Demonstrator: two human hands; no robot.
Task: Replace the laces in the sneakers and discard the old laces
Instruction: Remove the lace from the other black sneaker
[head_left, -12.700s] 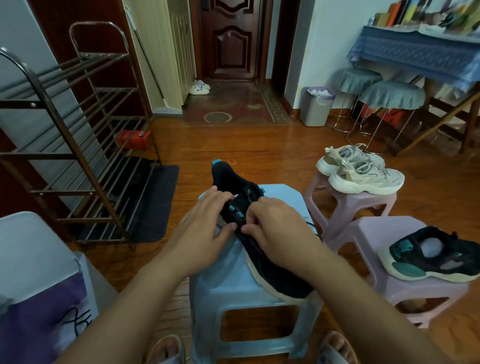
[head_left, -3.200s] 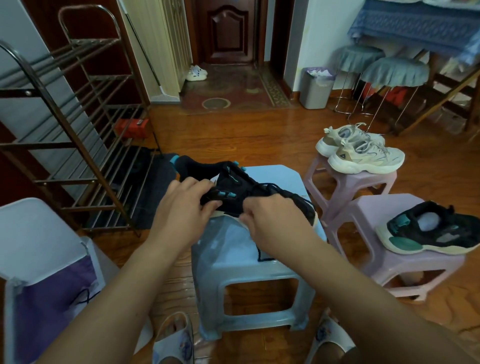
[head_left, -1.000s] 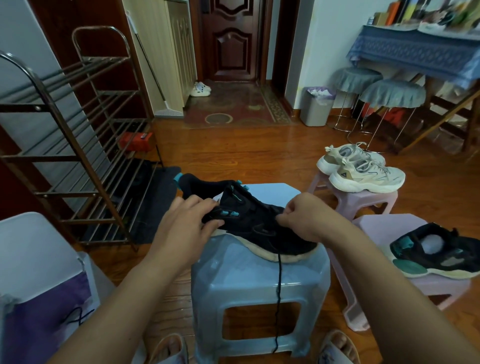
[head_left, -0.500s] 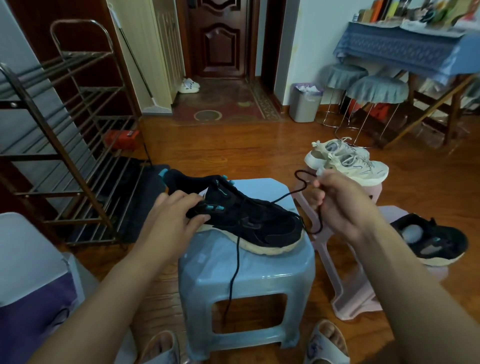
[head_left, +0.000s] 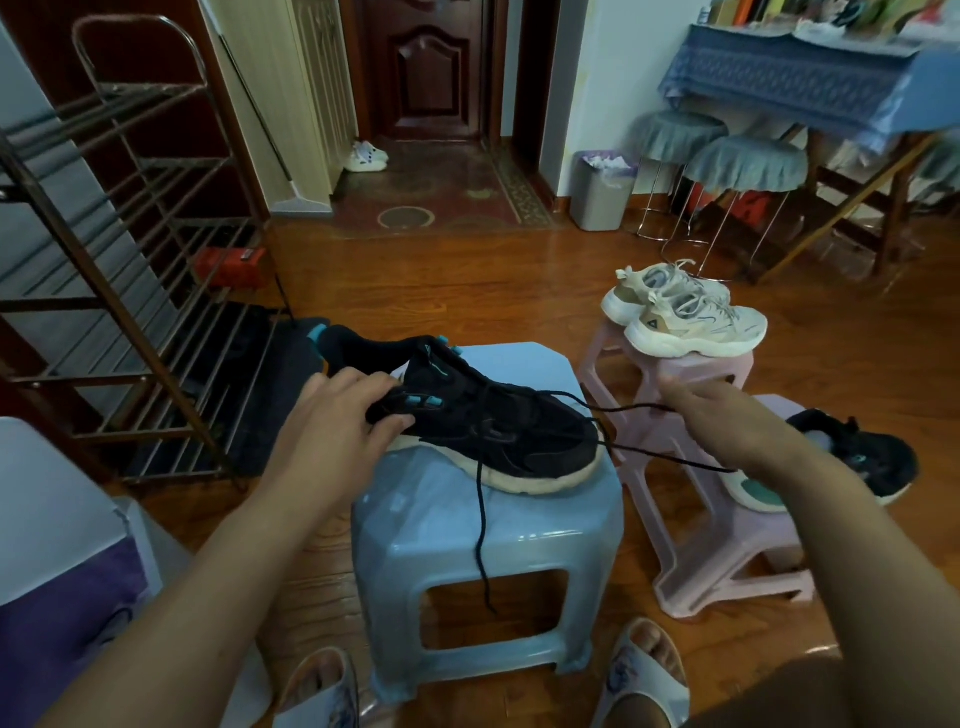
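Note:
A black sneaker (head_left: 498, 431) with teal trim and a cream sole lies on its side on the blue plastic stool (head_left: 519, 540). My left hand (head_left: 337, 421) grips its collar near the teal eyelets. A black lace (head_left: 480, 525) hangs from the shoe down the stool's front. Another stretch of the same lace runs from the toe to my right hand (head_left: 727, 421), which pinches it, index finger extended, just right of the shoe. The second black sneaker (head_left: 857, 457) lies on a pink stool (head_left: 727, 566), partly behind my right forearm.
A pair of beige sneakers (head_left: 685, 317) sits on another pink stool (head_left: 675, 374). A grey waste bin (head_left: 602, 192) stands by the far wall. A metal shoe rack (head_left: 104, 270) fills the left. A white and purple bag (head_left: 62, 587) is at lower left.
My right hand has drawn the lace farther out to the right and lower, so it now runs nearly straight from the toe. My left hand still holds the shoe's collar.

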